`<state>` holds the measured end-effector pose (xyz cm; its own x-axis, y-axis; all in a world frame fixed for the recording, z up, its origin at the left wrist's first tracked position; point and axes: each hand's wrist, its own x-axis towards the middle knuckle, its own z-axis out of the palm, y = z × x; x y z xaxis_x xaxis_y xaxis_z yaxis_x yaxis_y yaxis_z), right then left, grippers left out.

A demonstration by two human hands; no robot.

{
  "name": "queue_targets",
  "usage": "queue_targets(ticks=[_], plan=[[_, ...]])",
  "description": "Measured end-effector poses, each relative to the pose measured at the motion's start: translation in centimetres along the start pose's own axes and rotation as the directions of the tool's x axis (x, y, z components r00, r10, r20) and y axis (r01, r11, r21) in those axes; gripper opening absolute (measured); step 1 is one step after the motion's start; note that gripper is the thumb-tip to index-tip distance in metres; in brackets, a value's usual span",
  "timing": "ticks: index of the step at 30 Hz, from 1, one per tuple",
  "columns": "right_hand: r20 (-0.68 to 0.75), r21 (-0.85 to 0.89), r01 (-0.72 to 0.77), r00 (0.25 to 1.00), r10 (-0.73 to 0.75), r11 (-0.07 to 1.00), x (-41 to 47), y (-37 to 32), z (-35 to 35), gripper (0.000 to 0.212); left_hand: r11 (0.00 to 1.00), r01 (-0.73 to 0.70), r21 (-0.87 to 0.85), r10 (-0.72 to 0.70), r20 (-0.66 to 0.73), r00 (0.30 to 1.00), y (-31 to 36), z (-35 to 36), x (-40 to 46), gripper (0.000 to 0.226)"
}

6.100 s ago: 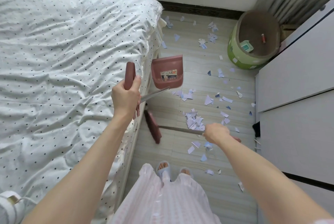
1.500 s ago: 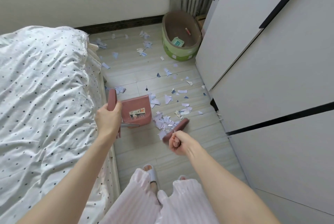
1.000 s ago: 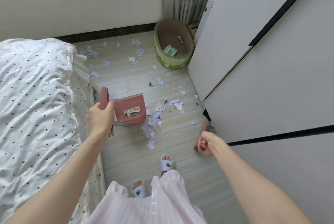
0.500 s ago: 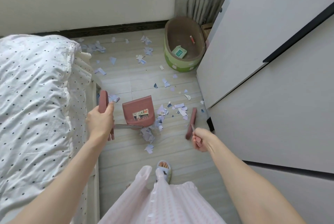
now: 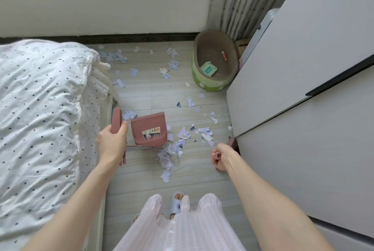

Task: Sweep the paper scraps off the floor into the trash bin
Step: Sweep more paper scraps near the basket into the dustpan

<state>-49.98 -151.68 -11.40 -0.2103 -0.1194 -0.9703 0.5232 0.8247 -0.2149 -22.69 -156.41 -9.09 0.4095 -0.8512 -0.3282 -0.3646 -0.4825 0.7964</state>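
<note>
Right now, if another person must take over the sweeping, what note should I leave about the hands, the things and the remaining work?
Left hand grips the dustpan handle; the dustpan stands on the floor beside the bed.
Right hand grips the broom handle; the broom head is mostly hidden, low by the cabinet.
A pile of scraps lies in front of the dustpan; more scraps are scattered toward the wall and near the bin.
Done: part of the scraps gathered in a pile.
Left: sweep the pile into the dustpan, collect the far scraps, empty into the bin.
</note>
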Motion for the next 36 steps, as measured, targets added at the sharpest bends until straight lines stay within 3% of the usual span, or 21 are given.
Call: queue_targets(ticks=[5,11,14,20,31,36], plan=[[0.026,-0.087,0.009,1.0,-0.006,0.996,1.6,-2.0,1.1,0.034,1.0,0.005,0.008,-0.005,-0.033,0.999,0.4,0.6,0.7,0.039],[0.001,-0.461,-0.026,1.0,0.03,0.887,3.6,-2.1,0.4,0.023,0.999,0.015,0.038,-0.013,-0.06,0.998,0.7,1.3,0.7,0.038],[0.027,-0.577,0.028,1.0,-0.016,0.817,2.3,-3.3,-0.2,0.031,0.999,0.029,0.018,-0.029,-0.026,0.999,1.3,1.4,0.8,0.039],[0.014,-0.566,0.092,0.995,-0.102,0.819,0.8,-6.3,-0.6,0.031,1.0,0.004,-0.019,-0.004,-0.003,1.0,2.4,2.3,0.3,0.041],[-0.125,-0.375,0.074,0.984,-0.129,0.924,5.1,-3.3,3.0,0.021,0.997,0.001,-0.078,-0.002,-0.011,1.0,2.5,3.5,0.5,0.043],[-0.163,-0.439,0.047,0.978,-0.131,0.897,6.8,-2.9,3.4,0.025,0.999,-0.007,-0.048,0.007,-0.016,1.0,2.1,4.2,1.2,0.042]])
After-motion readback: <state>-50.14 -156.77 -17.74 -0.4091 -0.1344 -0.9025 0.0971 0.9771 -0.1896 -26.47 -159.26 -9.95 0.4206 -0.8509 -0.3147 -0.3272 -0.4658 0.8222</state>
